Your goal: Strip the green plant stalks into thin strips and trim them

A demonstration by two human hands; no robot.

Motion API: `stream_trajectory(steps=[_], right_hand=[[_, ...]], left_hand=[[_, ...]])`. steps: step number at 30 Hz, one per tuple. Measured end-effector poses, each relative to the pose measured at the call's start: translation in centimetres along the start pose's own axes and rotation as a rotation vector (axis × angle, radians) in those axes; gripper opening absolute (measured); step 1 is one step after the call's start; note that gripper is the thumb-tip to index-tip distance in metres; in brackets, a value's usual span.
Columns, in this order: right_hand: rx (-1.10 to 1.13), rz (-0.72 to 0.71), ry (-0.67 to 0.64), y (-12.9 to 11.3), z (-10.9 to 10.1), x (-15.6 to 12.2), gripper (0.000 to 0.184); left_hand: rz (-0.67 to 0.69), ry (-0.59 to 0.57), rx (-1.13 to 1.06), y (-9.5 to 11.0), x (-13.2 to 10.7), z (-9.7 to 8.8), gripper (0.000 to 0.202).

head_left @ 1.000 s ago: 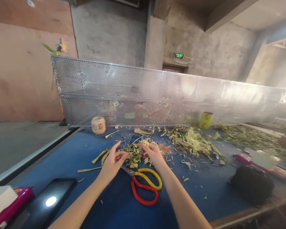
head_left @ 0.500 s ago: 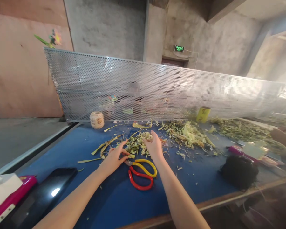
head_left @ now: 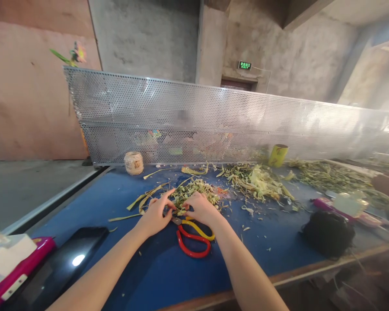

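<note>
Between the two hands, at the near edge of the plant clippings (head_left: 199,188), lies the governing relation; take the gap between the fingertips as the clock centre, with 12 o'clock toward the perforated screen (head_left: 168,103). Left hand (head_left: 157,214): at 9 o'clock, thumb and forefinger curved close together beside the heap; a grasp cannot be confirmed. Right hand (head_left: 201,211): at 3 o'clock, palm down, fingers bent inward to the same edge; whether anything is pinched cannot be told, since the hand hides part of the contact.

The bulk of the clippings spreads from 12 to 2 o'clock, just beyond the fingertips; it is a loose mass without one clear long axis, and its body lies nearer the right hand. Scissors (head_left: 194,255) rest flat on the blue tabletop (head_left: 155,278) at 5 o'clock, held by neither hand as far as is visible; their long axis runs from the handles at 5 toward blades pointing to about 10, the blades nearer the left fingertips, the yellow handle close under the right hand. Long pale strips (head_left: 126,217) lie at 9 o'clock, outboard of the left hand; a second plant heap (head_left: 259,183) lies at 2 o'clock, well apart from both hands.
</note>
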State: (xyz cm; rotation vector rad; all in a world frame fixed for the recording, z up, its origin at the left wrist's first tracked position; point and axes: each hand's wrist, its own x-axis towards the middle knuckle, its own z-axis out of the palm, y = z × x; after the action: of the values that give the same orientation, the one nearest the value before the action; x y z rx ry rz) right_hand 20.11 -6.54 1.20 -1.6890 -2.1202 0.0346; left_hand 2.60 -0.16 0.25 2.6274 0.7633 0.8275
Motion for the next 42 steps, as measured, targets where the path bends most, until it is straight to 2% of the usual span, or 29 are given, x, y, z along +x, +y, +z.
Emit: stream_trajectory(steps=[4,8,12,16,20,25,28,33,42], right_hand=[[-0.050,-0.008,-0.036,-0.3,0.4,0.2,0.009],[0.001,-0.007,0.014,-0.1,0.6,0.4,0.008],[0.294,0.053,0.138,0.1,1.0,0.9,0.009],[0.687,0.195,0.200,0.1,1.0,1.1,0.024],[0.911,0.235,0.205,-0.1,0.9,1.0,0.025],[1.097,0.223,0.163,-0.1,0.7,1.0,0.036],[1.103,0.240,0.162,-0.3,0.4,0.8,0.038],[1.042,0.290,0.173,-0.5,0.3,0.8,0.028],[0.998,0.274,0.169,-0.7,0.3,0.9,0.028]], left_hand=[[0.010,-0.059,-0.036,0.2,-0.1,0.0,0.062],[0.018,-0.036,-0.071,0.2,-0.1,0.0,0.063],[0.002,0.049,-0.117,0.2,0.0,0.0,0.065],[-0.052,0.075,-0.277,0.1,0.2,0.0,0.064],[-0.093,0.117,-0.460,0.2,0.4,0.2,0.061],[-0.124,0.147,-0.575,0.4,0.4,0.2,0.070],[-0.129,0.153,-0.573,0.6,0.3,0.1,0.073],[-0.165,0.184,-0.718,0.7,0.4,0.1,0.081],[-0.153,0.220,-0.653,1.0,0.4,0.0,0.081]])
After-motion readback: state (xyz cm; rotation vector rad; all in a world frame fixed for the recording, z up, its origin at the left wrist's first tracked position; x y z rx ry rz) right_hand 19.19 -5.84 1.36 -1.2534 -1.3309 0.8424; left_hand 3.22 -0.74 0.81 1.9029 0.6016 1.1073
